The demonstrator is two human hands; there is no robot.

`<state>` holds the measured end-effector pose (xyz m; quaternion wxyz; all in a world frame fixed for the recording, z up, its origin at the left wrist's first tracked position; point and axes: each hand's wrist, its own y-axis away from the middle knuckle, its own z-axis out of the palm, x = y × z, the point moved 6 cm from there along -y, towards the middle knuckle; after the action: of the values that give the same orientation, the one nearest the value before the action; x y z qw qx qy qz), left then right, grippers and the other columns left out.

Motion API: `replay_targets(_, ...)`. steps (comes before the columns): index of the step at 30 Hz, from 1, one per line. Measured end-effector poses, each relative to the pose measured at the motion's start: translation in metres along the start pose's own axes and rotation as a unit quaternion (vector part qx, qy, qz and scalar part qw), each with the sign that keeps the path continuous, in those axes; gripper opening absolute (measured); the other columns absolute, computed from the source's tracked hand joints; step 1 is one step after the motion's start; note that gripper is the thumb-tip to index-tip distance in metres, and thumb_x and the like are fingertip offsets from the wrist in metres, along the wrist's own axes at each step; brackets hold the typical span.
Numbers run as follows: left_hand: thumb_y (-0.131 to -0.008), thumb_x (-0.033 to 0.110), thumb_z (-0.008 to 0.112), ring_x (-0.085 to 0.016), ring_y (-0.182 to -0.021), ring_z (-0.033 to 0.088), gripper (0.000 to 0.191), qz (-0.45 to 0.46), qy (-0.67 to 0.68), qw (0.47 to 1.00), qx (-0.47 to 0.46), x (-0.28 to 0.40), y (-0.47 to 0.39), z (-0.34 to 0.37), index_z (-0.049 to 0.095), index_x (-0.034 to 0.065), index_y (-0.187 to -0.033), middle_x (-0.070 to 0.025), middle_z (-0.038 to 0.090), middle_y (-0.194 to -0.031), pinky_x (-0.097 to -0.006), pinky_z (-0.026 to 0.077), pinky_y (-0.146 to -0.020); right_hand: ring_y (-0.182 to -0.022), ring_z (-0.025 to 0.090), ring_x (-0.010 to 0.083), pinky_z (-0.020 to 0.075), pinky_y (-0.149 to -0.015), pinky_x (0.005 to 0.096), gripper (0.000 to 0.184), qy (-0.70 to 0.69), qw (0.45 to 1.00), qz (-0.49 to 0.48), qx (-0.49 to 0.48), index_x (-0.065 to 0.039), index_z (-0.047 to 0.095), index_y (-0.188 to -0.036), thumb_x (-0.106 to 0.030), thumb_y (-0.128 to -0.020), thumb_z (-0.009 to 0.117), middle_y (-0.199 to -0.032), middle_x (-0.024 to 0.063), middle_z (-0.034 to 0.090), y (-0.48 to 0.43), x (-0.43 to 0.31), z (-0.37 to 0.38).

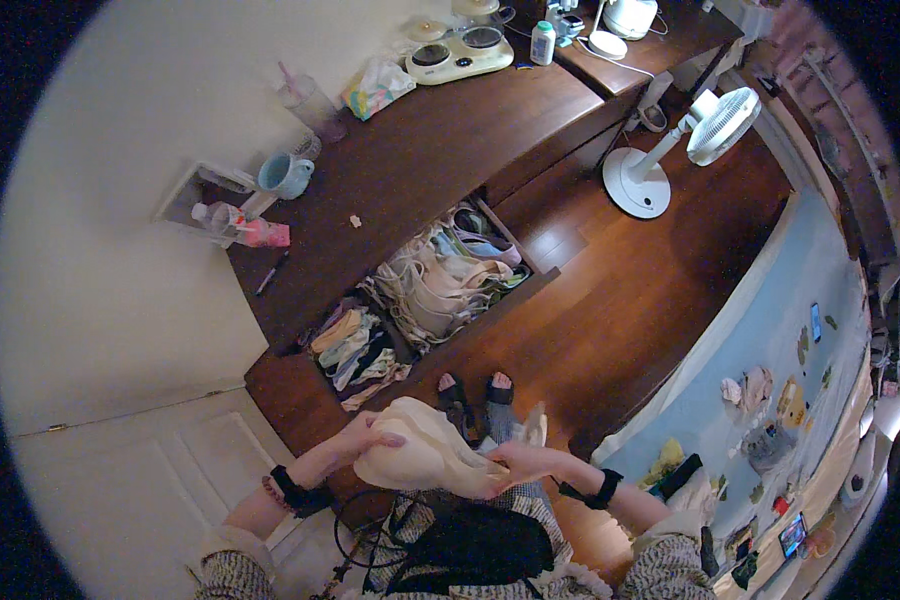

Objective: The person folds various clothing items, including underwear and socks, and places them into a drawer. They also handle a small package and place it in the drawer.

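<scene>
A cream-coloured bra (pixel 412 450) is stretched between my two hands, above my lap. My left hand (pixel 371 442) grips its cup side, with the thumb on top. The other end is pinched in my right hand (pixel 521 461), and part of it stands up beyond the fingers. Just ahead of my feet, an open drawer holds a pile of bras (pixel 450 277) in beige, white and lilac. Beside that pile, folded underwear (pixel 356 352) stands in rows in the drawer's left part.
Over the drawer runs a dark wooden desk (pixel 420 157) with a blue mug (pixel 285 176), a pen (pixel 271 274) and a double hot plate (pixel 461 56). A white standing fan (pixel 637 184) is on the floor. To the right, a bed (pixel 757 300) bears clothes and phones.
</scene>
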<state>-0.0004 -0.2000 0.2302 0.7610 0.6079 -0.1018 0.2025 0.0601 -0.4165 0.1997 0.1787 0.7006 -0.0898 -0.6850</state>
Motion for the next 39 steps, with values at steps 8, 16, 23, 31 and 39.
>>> replay_targets(8,-0.069,0.015,0.071,-0.014,-0.083,0.059,0.040,0.103,-0.017,0.991,0.079,0.047,0.038,0.007,0.057,0.0014,-0.104,-0.0052,0.061,-0.094,-0.0278,0.047,-0.075,-0.102,0.045,0.0203,0.0368,-0.087,0.0314,0.043,-0.236,0.950,-0.072,0.192,-0.004,0.052,-0.105,-0.030,-0.074,0.067,-0.110,0.0074,0.048,0.007,0.034,-0.010)
replay_targets(16,-0.066,0.010,0.075,-0.009,-0.080,0.056,0.034,0.152,-0.147,0.977,0.032,0.063,0.111,0.041,0.062,0.0018,-0.096,-0.0016,0.063,-0.087,-0.0245,0.045,-0.073,-0.095,0.051,0.0339,0.0425,-0.080,0.0390,0.029,0.180,0.887,-0.091,0.415,-0.004,0.054,-0.103,-0.016,-0.076,0.058,-0.099,0.0182,0.054,-0.082,0.012,-0.170)
replay_targets(23,-0.066,0.012,0.075,-0.009,-0.082,0.056,0.035,0.224,-0.084,0.970,0.036,0.044,0.148,0.028,0.062,0.0024,-0.097,-0.0015,0.063,-0.089,-0.0243,0.045,-0.076,-0.077,0.058,0.0299,0.0474,-0.064,0.0389,0.019,0.386,0.822,0.035,0.418,-0.005,0.056,-0.093,-0.006,-0.074,0.053,-0.084,0.0139,0.056,-0.205,0.035,-0.272)
replay_targets(31,-0.062,0.019,0.078,-0.012,-0.085,0.058,0.044,0.228,-0.048,0.972,-0.017,0.025,0.132,-0.002,0.061,0.0035,-0.099,-0.0030,0.064,-0.091,-0.0266,0.045,-0.078,-0.068,0.057,0.0288,0.0460,-0.059,0.0381,0.006,0.397,0.831,0.047,0.387,-0.007,0.060,-0.069,-0.013,-0.069,0.059,-0.073,0.0100,0.056,-0.201,0.045,-0.287)
replay_targets(39,-0.065,0.028,0.075,-0.013,-0.074,0.062,0.040,0.315,-0.106,0.942,-0.049,0.036,0.102,-0.024,0.061,0.0015,-0.092,-0.0073,0.065,-0.081,-0.0259,0.047,-0.068,-0.074,0.058,0.0328,0.0465,-0.063,0.0413,0.012,0.434,0.699,0.005,0.568,-0.007,0.064,-0.078,-0.013,-0.075,0.054,-0.085,0.0150,0.059,-0.196,-0.059,-0.408)
